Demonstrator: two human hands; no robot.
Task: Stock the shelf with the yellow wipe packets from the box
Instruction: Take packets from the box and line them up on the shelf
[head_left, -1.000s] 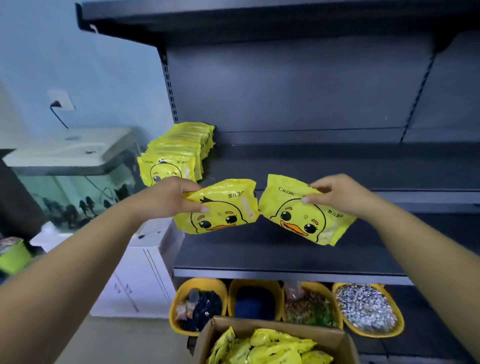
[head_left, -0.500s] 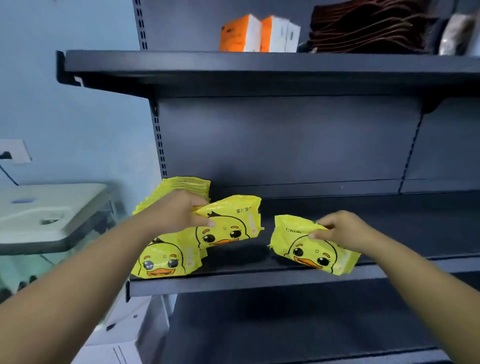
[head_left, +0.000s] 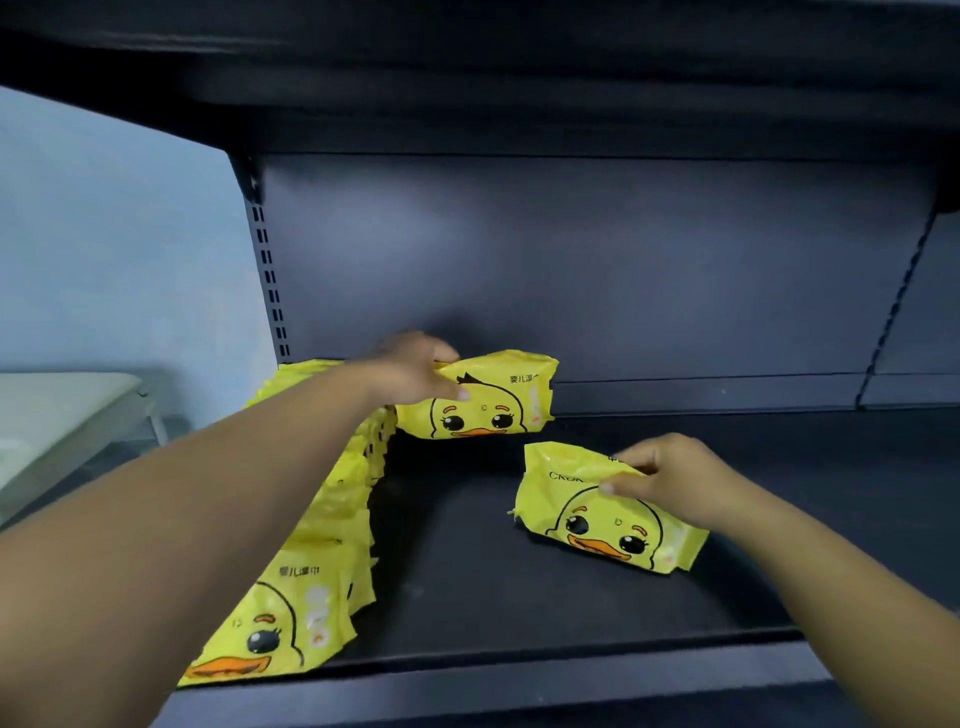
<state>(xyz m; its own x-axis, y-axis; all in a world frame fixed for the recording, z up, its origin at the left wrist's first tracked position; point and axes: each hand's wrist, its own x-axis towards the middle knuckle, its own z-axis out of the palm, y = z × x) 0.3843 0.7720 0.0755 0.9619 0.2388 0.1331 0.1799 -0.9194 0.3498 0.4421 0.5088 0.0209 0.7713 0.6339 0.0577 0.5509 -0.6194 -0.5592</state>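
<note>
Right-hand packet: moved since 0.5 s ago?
Yes. The right hand has carried its packet from over the shelf's front lip inward, above the shelf deck.

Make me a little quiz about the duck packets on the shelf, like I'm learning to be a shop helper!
1. True or false: the left hand holds a duck packet at the back of the shelf.
2. The right hand pinches its packet where? A) top edge B) bottom edge
3. On which side of the shelf does the row of packets stand?

Key: 1 true; 2 A; 3 the left side.
</note>
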